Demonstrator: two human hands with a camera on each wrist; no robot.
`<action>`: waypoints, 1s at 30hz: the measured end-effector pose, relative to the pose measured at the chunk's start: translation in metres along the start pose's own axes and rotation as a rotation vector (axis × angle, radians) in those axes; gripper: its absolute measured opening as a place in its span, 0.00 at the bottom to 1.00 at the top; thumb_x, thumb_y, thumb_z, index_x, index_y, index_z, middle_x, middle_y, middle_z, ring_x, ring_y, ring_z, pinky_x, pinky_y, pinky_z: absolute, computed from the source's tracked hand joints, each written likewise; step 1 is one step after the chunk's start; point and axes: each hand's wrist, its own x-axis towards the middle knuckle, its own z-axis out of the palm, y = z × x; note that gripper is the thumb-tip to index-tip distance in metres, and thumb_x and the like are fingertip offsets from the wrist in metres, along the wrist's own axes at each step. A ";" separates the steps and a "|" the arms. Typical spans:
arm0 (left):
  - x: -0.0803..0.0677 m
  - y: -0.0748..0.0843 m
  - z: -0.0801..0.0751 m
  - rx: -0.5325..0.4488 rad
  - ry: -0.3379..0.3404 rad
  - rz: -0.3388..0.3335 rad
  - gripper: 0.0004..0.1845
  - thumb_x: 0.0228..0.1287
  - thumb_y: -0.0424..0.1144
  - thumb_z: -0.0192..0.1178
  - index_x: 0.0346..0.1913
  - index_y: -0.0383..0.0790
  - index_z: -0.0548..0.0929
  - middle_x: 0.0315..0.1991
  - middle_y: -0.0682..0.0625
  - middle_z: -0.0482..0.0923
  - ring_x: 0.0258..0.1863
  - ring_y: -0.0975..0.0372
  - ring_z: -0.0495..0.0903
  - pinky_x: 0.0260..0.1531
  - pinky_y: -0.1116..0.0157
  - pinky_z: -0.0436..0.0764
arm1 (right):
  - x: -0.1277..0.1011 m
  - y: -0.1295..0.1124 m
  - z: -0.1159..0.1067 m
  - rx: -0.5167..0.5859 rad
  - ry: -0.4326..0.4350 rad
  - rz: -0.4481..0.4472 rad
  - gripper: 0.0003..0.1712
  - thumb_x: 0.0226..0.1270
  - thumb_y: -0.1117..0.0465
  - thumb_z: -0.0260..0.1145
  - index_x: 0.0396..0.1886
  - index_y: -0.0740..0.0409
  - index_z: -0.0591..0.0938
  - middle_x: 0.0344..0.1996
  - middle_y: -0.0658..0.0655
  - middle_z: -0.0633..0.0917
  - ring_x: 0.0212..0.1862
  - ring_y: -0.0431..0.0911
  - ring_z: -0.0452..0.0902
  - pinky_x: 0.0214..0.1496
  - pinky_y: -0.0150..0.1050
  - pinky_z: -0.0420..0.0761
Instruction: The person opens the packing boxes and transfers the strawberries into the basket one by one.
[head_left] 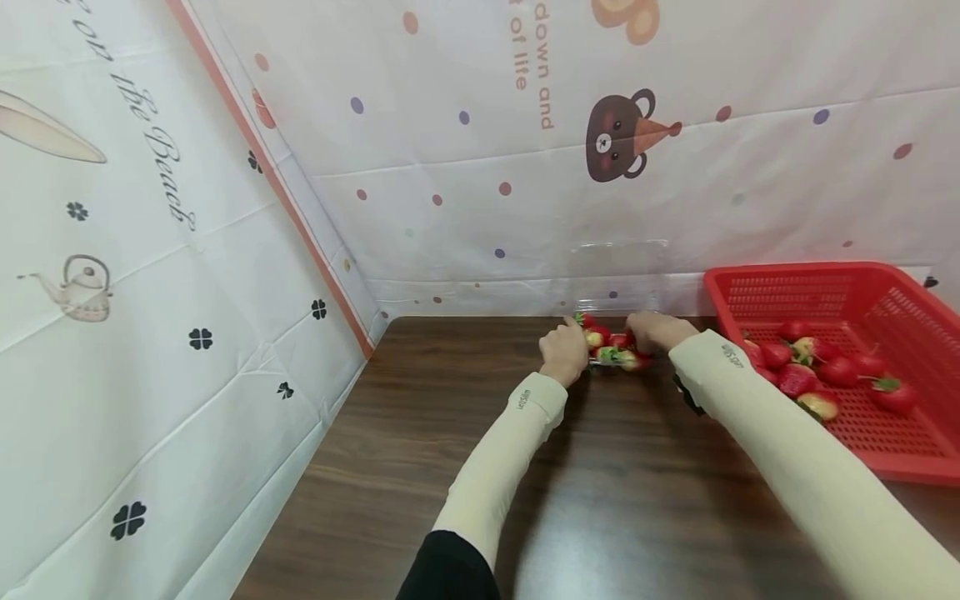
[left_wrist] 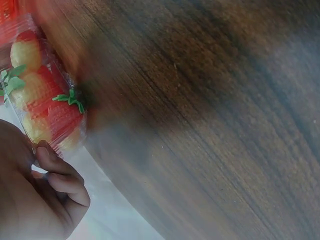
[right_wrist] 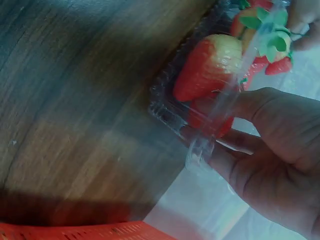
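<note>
Head view takes in the printed sheeting first: on the left wall point(head_left: 150, 275) it reads "the Beach" in script above a teapot drawing and black clovers. Across the far wall point(head_left: 480, 150) run coloured dots, the orange words "down and" and "of life", and a brown bear. Each pale sleeve carries a small dark logo at the cuff, too small to read.

A dark wood-grain table point(head_left: 465, 467) fills the corner. At its far edge the left hand point(head_left: 564, 352) has its fingers curled against the left end of a clear plastic box point(head_left: 611, 350) full of strawberries point(head_left: 600, 337). From the left wrist, its fingertips point(left_wrist: 47, 152) pinch the box's rim. The right hand point(head_left: 654, 330) grips the box's right end; the right wrist shows its thumb and fingers point(right_wrist: 245, 145) pinching the clear edge. The raised lid point(head_left: 618, 275) leans against the far wall. Furthest right stands a red basket point(head_left: 795, 279) of loose strawberries point(head_left: 817, 375).
</note>
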 end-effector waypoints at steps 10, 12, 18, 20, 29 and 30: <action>0.005 -0.010 0.003 -0.017 0.027 -0.006 0.30 0.76 0.47 0.51 0.77 0.41 0.66 0.52 0.51 0.87 0.43 0.59 0.89 0.39 0.61 0.86 | -0.009 -0.004 -0.029 0.053 0.145 -0.039 0.15 0.57 0.73 0.67 0.46 0.72 0.84 0.37 0.66 0.86 0.38 0.54 0.81 0.41 0.49 0.85; 0.006 -0.012 0.003 -0.020 0.025 -0.006 0.30 0.77 0.46 0.51 0.77 0.40 0.66 0.53 0.51 0.87 0.43 0.59 0.89 0.39 0.61 0.86 | -0.010 -0.003 -0.037 0.035 0.166 -0.053 0.15 0.57 0.72 0.68 0.46 0.72 0.84 0.37 0.66 0.87 0.40 0.55 0.83 0.45 0.50 0.86; 0.007 -0.016 0.002 -0.023 0.016 -0.011 0.31 0.77 0.46 0.51 0.77 0.39 0.65 0.53 0.50 0.87 0.45 0.58 0.89 0.41 0.60 0.86 | -0.020 0.005 -0.056 0.006 0.216 -0.046 0.15 0.58 0.71 0.70 0.46 0.69 0.85 0.39 0.65 0.87 0.40 0.55 0.82 0.45 0.52 0.85; 0.007 -0.017 0.002 -0.020 0.014 -0.008 0.31 0.76 0.46 0.51 0.77 0.39 0.65 0.54 0.50 0.87 0.45 0.58 0.89 0.42 0.60 0.86 | -0.026 0.010 -0.062 -0.022 0.246 -0.051 0.15 0.57 0.72 0.70 0.46 0.69 0.85 0.38 0.66 0.86 0.39 0.55 0.81 0.43 0.52 0.84; 0.005 -0.015 0.001 -0.026 0.018 0.009 0.31 0.77 0.47 0.51 0.77 0.38 0.65 0.53 0.49 0.87 0.43 0.58 0.89 0.42 0.60 0.86 | -0.064 0.040 -0.095 -0.049 0.307 0.000 0.14 0.56 0.76 0.68 0.45 0.73 0.83 0.38 0.69 0.85 0.40 0.59 0.81 0.44 0.55 0.83; 0.004 -0.014 0.001 -0.029 0.016 0.009 0.31 0.77 0.47 0.52 0.77 0.37 0.65 0.53 0.49 0.87 0.43 0.58 0.89 0.42 0.60 0.86 | -0.068 0.046 -0.098 -0.063 0.315 0.000 0.14 0.55 0.76 0.67 0.44 0.73 0.84 0.37 0.69 0.85 0.39 0.59 0.80 0.43 0.55 0.82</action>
